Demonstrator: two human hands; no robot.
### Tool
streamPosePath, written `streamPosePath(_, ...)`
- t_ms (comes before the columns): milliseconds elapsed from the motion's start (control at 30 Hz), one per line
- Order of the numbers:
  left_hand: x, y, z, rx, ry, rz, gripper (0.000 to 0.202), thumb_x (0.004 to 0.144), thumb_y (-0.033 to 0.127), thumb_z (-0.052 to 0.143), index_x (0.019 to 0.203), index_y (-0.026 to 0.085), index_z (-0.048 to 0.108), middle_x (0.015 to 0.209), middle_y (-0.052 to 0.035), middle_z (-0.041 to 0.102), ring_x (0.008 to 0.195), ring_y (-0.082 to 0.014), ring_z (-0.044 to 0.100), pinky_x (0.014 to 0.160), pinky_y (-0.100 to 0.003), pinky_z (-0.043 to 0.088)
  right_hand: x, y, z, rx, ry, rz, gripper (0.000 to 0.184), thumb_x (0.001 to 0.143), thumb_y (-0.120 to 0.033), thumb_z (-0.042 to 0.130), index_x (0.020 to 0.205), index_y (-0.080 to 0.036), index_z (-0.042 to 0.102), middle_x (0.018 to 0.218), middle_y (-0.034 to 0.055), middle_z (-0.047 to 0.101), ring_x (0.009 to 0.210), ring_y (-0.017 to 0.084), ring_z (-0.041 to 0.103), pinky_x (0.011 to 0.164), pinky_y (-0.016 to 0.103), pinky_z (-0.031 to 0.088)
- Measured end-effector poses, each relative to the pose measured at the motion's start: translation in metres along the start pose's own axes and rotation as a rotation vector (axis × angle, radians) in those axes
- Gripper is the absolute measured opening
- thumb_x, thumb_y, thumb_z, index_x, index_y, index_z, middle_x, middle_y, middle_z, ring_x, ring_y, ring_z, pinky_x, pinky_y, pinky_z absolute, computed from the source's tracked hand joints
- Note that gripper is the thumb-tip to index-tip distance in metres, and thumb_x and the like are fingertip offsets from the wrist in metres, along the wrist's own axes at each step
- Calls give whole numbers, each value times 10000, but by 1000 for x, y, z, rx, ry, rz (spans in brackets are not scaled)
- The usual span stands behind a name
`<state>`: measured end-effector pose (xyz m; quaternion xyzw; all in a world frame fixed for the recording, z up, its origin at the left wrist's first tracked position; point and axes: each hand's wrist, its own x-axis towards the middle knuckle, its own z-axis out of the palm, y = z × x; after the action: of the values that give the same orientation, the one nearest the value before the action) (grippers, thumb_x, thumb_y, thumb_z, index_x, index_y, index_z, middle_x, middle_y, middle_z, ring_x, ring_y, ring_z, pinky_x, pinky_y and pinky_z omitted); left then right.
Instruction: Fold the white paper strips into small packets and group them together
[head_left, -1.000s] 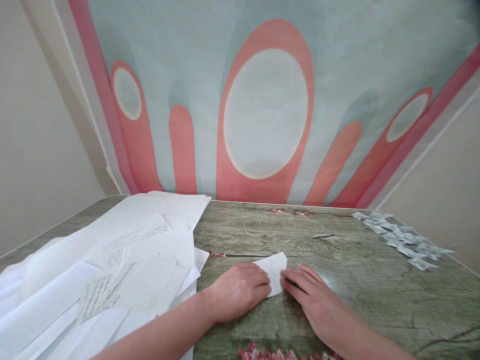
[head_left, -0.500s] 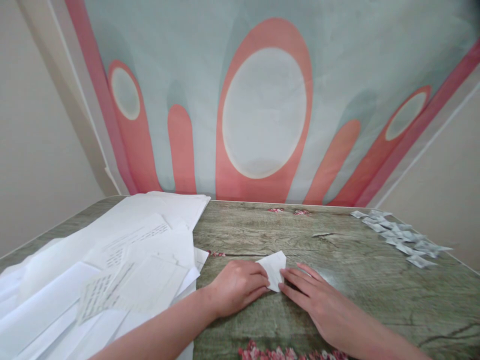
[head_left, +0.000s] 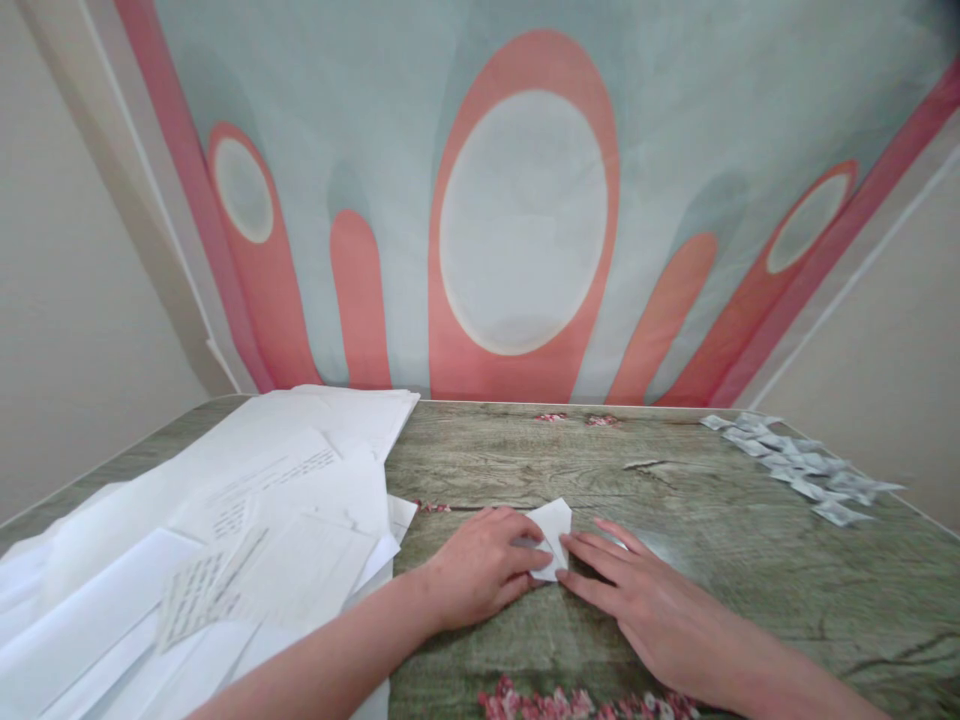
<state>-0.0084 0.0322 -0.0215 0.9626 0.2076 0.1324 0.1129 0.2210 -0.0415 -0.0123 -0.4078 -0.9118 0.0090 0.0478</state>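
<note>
A small folded piece of white paper (head_left: 553, 521) lies on the wood-patterned table (head_left: 712, 540) in front of me. My left hand (head_left: 480, 565) rests over its left part, fingers curled down and pressing on it. My right hand (head_left: 637, 600) lies flat on the table to the right, fingers stretched out, with the fingertips touching the paper's lower right edge. Part of the paper is hidden under my left fingers.
A loose spread of white sheets (head_left: 225, 530), some with handwriting, covers the table's left side. Several small folded paper pieces (head_left: 802, 465) lie in a group at the far right. A wall with pink and grey shapes (head_left: 525, 220) rises behind the table.
The visible paper has become smaller and more folded. My left fingers have shifted further over it, and my right fingertips stay at its edge.
</note>
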Motion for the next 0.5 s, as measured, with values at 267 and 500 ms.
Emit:
streamPosePath(267,5,0,3,-274,100,-184,146,847,257,557,832,212,695,975,-11,639,930,-148,568,871,-284,415,0,-1,-10,64,-73,30,677,653,21,392,1271,-239,488,1392,49,415,1270,188,367,1077,442,252)
streamPosePath(500,13,3,11,-397,195,-351,122,797,209,584,720,180,675,854,-3,670,820,-141,601,786,-252,441,-4,6,-11,125,-107,17,777,626,34,357,1369,-194,349,1425,44,358,1318,151,283,1106,425,205)
